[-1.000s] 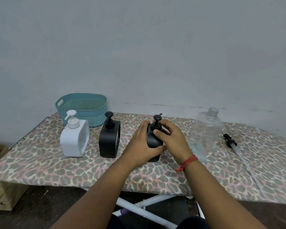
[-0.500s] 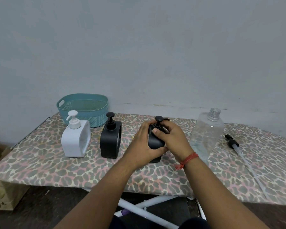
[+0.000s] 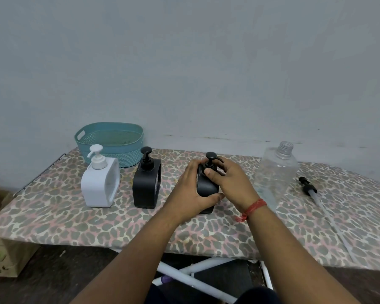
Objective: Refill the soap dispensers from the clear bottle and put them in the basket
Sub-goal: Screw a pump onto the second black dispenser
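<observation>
Three soap dispensers stand in a row on the leopard-print board. A white dispenser (image 3: 100, 184) is at the left and a black dispenser (image 3: 147, 186) is beside it. My left hand (image 3: 190, 189) grips the body of a second black dispenser (image 3: 207, 188). My right hand (image 3: 230, 183) is closed around that dispenser's pump collar, the pump head (image 3: 211, 155) sticking up above my fingers. The clear bottle (image 3: 276, 174) stands uncapped to the right, with a little liquid at its bottom. The teal basket (image 3: 110, 139) sits behind the white dispenser, nothing visible inside.
The clear bottle's black pump with its long tube (image 3: 309, 189) lies on the board (image 3: 53, 216) at the far right. A grey wall runs close behind. A cardboard box (image 3: 0, 255) stands on the floor at the left. White board legs (image 3: 184, 275) show below the front edge.
My right hand's fingers have shifted around the pump collar and the spout now points right, as if turned. The left hand keeps its grip on the body.
</observation>
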`<state>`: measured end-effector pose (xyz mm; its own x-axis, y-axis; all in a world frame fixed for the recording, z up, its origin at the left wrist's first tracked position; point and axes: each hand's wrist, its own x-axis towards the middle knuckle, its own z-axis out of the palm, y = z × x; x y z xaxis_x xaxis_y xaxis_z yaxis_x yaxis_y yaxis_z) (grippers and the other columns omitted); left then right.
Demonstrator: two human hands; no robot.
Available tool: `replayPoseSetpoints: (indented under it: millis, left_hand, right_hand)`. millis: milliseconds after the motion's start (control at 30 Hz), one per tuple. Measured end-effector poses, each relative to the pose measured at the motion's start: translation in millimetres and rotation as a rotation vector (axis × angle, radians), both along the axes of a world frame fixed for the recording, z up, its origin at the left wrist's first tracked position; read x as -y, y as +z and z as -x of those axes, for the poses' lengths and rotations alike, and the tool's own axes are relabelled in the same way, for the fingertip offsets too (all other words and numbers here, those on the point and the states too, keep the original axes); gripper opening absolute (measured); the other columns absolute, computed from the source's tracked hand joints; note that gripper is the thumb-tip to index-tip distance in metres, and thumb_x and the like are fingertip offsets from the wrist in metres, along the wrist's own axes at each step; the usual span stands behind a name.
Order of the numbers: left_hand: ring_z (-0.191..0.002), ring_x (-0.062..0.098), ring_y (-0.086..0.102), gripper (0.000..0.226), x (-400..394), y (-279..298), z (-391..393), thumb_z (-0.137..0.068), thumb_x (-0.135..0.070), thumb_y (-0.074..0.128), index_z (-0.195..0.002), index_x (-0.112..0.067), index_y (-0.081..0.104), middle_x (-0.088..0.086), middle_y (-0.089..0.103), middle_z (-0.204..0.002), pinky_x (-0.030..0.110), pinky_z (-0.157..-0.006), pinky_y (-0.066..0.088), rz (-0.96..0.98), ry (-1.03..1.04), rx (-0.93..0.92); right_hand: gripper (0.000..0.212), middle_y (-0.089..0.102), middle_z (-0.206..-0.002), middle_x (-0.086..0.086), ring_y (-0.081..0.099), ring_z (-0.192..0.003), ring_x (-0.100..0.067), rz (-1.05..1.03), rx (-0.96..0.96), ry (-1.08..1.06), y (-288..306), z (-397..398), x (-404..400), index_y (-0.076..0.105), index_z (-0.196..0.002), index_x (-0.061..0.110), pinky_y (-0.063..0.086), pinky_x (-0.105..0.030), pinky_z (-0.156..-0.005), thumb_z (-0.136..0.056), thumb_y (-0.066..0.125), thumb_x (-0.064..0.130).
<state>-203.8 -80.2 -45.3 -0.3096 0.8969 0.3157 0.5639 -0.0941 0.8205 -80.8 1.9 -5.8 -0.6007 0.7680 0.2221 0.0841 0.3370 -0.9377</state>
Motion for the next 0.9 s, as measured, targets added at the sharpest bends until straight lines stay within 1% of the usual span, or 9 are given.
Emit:
replayPoseSetpoints:
  millis: [67, 133, 200, 300, 400, 467, 567, 700, 900]
  left_hand:
    - [-0.119, 0.003, 0.056, 0.080, -0.1, -0.7, -0.2, -0.068, -0.053, 0.081, -0.133, -0.054, 0.035, -0.030, 0.046, -0.129, 0.041, -0.096, 0.056, -0.001, -0.007, 0.016]
    - [-0.120, 0.006, 0.057, 0.082, -0.5, -1.1, 0.7, -0.068, -0.050, 0.082, -0.136, -0.049, 0.036, -0.025, 0.048, -0.131, 0.043, -0.097, 0.056, -0.004, -0.016, 0.027]
    - [-0.120, 0.009, 0.058, 0.085, -0.6, -0.6, 1.6, -0.068, -0.047, 0.082, -0.138, -0.045, 0.035, -0.021, 0.049, -0.133, 0.044, -0.097, 0.056, 0.002, -0.018, 0.035]
    - [-0.119, 0.010, 0.060, 0.083, -0.7, -0.4, 1.5, -0.067, -0.043, 0.083, -0.135, -0.046, 0.036, -0.019, 0.051, -0.131, 0.045, -0.096, 0.056, 0.000, -0.015, 0.045]
    - [-0.118, 0.012, 0.061, 0.080, -0.2, -0.2, 1.8, -0.066, -0.041, 0.084, -0.124, -0.063, 0.034, -0.019, 0.051, -0.130, 0.047, -0.096, 0.056, 0.002, -0.013, 0.051]
    - [-0.118, 0.011, 0.061, 0.079, 0.4, 0.5, 1.6, -0.068, -0.041, 0.083, -0.120, -0.069, 0.031, -0.020, 0.051, -0.130, 0.046, -0.095, 0.057, 0.001, -0.011, 0.051]
    - [-0.119, 0.007, 0.059, 0.079, 1.6, 1.7, -0.4, -0.070, -0.043, 0.082, -0.129, -0.062, 0.033, -0.024, 0.049, -0.131, 0.042, -0.097, 0.056, 0.002, -0.013, 0.039]
    - [-0.115, 0.009, 0.061, 0.079, 1.2, -0.4, 0.1, -0.069, -0.043, 0.081, -0.133, -0.050, 0.036, -0.022, 0.050, -0.128, 0.044, -0.093, 0.058, 0.011, -0.024, 0.052]
    - [-0.116, 0.011, 0.061, 0.079, 0.3, -0.7, 1.7, -0.069, -0.042, 0.083, -0.133, -0.047, 0.036, -0.018, 0.051, -0.129, 0.044, -0.094, 0.057, 0.007, -0.021, 0.052]
  right_hand:
    - [0.029, 0.072, -0.111, 0.013, 0.065, -0.109, -0.004, -0.018, 0.001, -0.057, -1.2, 2.0, -0.6, 0.068, -0.104, 0.043, 0.054, -0.041, -0.099, -0.091, 0.070, 0.017]
    - [0.021, 0.072, -0.109, 0.007, 0.065, -0.109, -0.012, -0.021, 0.005, -0.112, -3.2, 7.1, -0.3, 0.071, -0.105, 0.028, 0.053, -0.045, -0.098, -0.088, 0.073, 0.017]
    - [0.019, 0.070, -0.106, 0.005, 0.064, -0.107, -0.014, -0.029, 0.008, -0.166, -5.5, 12.1, 1.2, 0.068, -0.101, 0.019, 0.053, -0.045, -0.096, -0.084, 0.077, 0.020]
    - [0.022, 0.067, -0.107, 0.007, 0.062, -0.104, -0.009, -0.054, -0.003, -0.225, -8.4, 17.6, 5.6, 0.064, -0.097, 0.019, 0.053, -0.039, -0.093, -0.082, 0.079, 0.024]
    - [0.022, 0.065, -0.109, 0.008, 0.059, -0.104, -0.004, -0.071, 0.002, -0.230, -8.5, 18.5, 6.8, 0.063, -0.098, 0.019, 0.050, -0.031, -0.090, -0.083, 0.078, 0.025]
    - [0.018, 0.065, -0.109, 0.007, 0.060, -0.105, -0.005, -0.060, 0.012, -0.171, -7.0, 13.9, 4.1, 0.063, -0.100, 0.020, 0.049, -0.030, -0.090, -0.087, 0.075, 0.025]
    - [0.011, 0.063, -0.108, 0.005, 0.061, -0.103, -0.010, -0.094, 0.056, -0.087, -6.2, 6.3, 0.8, 0.065, -0.105, 0.024, 0.051, -0.036, -0.093, -0.094, 0.067, 0.023]
    - [0.010, 0.065, -0.102, 0.007, 0.062, -0.102, -0.015, -0.087, 0.044, -0.163, -7.4, 8.7, 0.2, 0.066, -0.098, 0.022, 0.052, -0.044, -0.094, -0.089, 0.072, 0.022]
    - [0.022, 0.064, -0.114, 0.008, 0.060, -0.111, -0.013, -0.017, -0.003, -0.199, -9.0, 16.1, 0.7, 0.065, -0.102, 0.017, 0.051, -0.043, -0.099, -0.085, 0.077, 0.020]
